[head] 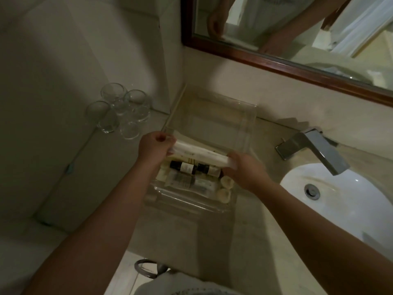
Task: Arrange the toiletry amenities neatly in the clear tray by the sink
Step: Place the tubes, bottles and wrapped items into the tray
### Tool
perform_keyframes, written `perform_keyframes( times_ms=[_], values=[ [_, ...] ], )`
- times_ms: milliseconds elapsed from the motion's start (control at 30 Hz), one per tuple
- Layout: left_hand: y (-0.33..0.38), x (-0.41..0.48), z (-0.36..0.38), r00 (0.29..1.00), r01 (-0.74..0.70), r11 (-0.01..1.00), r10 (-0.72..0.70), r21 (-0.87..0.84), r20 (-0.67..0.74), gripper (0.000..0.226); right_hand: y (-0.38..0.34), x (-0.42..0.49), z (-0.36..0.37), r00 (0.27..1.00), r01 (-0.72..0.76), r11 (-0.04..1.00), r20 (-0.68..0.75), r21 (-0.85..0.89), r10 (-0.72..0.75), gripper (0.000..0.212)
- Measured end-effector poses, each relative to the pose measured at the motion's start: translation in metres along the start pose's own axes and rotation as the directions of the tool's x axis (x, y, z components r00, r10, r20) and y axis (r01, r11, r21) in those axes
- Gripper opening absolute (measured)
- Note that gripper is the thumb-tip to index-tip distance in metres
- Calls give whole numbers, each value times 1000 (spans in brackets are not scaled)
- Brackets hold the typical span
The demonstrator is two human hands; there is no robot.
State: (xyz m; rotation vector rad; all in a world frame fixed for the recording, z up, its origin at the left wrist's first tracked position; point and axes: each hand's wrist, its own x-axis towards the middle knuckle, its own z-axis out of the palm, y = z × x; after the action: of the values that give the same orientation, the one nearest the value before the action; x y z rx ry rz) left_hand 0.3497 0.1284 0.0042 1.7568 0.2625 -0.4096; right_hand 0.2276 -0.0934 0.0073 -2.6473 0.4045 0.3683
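Note:
A clear tray (244, 124) sits on the counter left of the sink. Both hands hold a long white wrapped packet (202, 155) across the tray's middle: my left hand (154, 145) pinches its left end, my right hand (244, 169) grips its right end. Under the packet lie two small dark bottles with pale labels (192, 168), a flat clear sachet (187, 182) in front of them, and two round cream pieces (225, 188) at the tray's right front corner. The far half of the tray is bare.
Several upturned drinking glasses (121, 111) stand in a cluster at the back left of the counter. A chrome tap (316, 150) and white basin (344, 199) lie to the right. A wood-framed mirror (276, 64) hangs above. A wall closes the left side.

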Motion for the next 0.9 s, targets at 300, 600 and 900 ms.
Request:
perform_keyframes(
  times_ms=[300, 600, 900],
  values=[
    [-20, 22, 7, 995, -96, 947, 103, 307, -6, 10, 12, 1, 16, 990, -26, 987, -138, -159, 4, 32],
    [-23, 16, 13, 953, -248, 834, 301, 493, -29, 22, 18, 1, 24, 984, -61, 981, -176, -186, 28, 34],
    [-25, 15, 16, 896, -360, 660, 442, 659, 47, 9, 15, 0, 31, 968, -87, 967, -250, -240, 25, 28]
  ],
)
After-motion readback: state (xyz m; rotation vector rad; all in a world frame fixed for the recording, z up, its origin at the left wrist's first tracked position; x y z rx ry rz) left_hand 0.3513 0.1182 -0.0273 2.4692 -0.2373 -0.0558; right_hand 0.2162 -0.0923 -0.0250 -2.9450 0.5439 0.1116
